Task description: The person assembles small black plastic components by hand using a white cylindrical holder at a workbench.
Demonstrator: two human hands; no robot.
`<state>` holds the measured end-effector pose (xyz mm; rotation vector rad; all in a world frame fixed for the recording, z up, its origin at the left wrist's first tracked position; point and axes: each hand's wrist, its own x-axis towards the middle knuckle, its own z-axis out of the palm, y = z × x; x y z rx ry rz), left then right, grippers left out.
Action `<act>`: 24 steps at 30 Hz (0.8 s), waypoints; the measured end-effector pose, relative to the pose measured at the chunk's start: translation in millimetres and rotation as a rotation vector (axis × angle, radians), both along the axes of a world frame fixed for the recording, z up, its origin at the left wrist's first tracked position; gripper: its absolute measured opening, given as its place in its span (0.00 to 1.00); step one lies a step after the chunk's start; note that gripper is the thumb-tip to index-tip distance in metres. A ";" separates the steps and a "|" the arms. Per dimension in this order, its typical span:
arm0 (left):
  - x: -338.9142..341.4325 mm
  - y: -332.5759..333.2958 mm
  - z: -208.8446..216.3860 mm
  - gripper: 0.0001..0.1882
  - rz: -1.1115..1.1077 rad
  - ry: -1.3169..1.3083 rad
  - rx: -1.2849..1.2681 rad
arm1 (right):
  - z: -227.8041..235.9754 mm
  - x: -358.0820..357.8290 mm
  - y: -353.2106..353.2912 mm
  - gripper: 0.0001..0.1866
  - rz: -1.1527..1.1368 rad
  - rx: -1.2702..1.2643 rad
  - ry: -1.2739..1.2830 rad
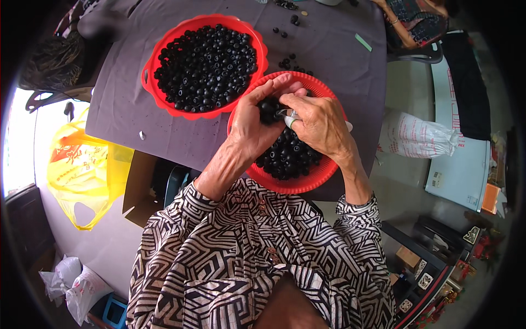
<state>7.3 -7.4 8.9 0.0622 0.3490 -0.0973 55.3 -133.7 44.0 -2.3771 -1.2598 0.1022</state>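
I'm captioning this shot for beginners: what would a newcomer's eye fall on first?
Probably the scalloped red basket, at upper left of centre, heaped with round black pieces. Next come the left hand and right hand, close together over a second red basket near the middle. A bright yellow bag stands out at the left.

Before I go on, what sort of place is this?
Perhaps a home or small workroom: a cloth-covered table, a red basket full of small dark pieces, and a yellow plastic bag beside the table.
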 end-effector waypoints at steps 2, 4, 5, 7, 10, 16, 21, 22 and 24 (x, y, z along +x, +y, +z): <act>-0.3 -0.3 0.8 0.13 -0.001 0.007 -0.002 | -2.4 0.1 -0.5 0.15 0.001 0.040 0.015; 0.1 -1.2 0.1 0.13 -0.004 0.013 -0.003 | -3.2 1.1 -1.0 0.15 0.000 0.081 0.029; 0.5 -1.8 -1.2 0.13 -0.004 0.012 -0.009 | -3.2 2.1 -1.3 0.15 0.006 0.092 0.041; 1.6 -1.8 -1.5 0.13 -0.005 0.009 -0.014 | -3.1 4.2 -2.4 0.15 0.011 0.104 0.051; 2.8 -0.1 -0.4 0.14 0.002 -0.035 -0.030 | -0.2 6.9 -5.7 0.12 -0.014 0.184 0.112; -3.4 5.9 0.4 0.10 -0.153 0.126 0.306 | 21.7 20.6 -15.1 0.08 -0.048 0.132 0.264; -9.3 11.1 6.2 0.09 -0.254 -0.058 0.795 | 30.1 28.4 -13.5 0.08 0.033 -0.025 0.237; -6.3 13.0 5.4 0.09 -0.285 -0.085 0.862 | 31.9 30.0 -12.5 0.08 0.030 -0.054 0.250; -0.9 16.3 -1.9 0.09 -0.295 -0.084 0.699 | 31.5 28.5 -10.8 0.08 -0.020 0.048 0.333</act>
